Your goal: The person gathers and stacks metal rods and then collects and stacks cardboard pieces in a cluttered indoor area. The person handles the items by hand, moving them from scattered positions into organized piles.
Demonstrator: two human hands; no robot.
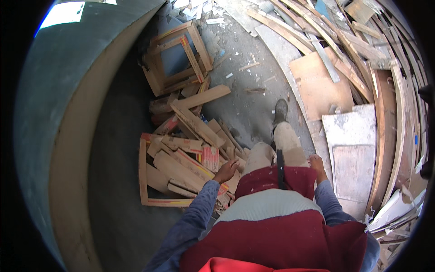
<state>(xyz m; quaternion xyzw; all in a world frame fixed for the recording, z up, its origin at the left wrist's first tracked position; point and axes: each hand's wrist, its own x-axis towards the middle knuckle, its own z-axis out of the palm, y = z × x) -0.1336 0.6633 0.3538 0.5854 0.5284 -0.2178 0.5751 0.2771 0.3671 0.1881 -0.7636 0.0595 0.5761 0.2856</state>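
Observation:
My left hand hangs beside my left thigh, fingers loosely stretched with nothing in them. Below and beside it lies a heap of wooden offcuts, some with red and yellow printed strips. A wooden frame piece borders the heap on its left. My right hand is by my right thigh; its fingers show only partly, look loosely apart and hold nothing visible. Near it on the right lies a whitish worn board. One dark boot shows ahead on the floor.
An open box-like wooden frame stands beyond the heap. A large grey panel or sheet rises on the left. Long planks and a brown board are piled on the right. White scraps litter the far floor.

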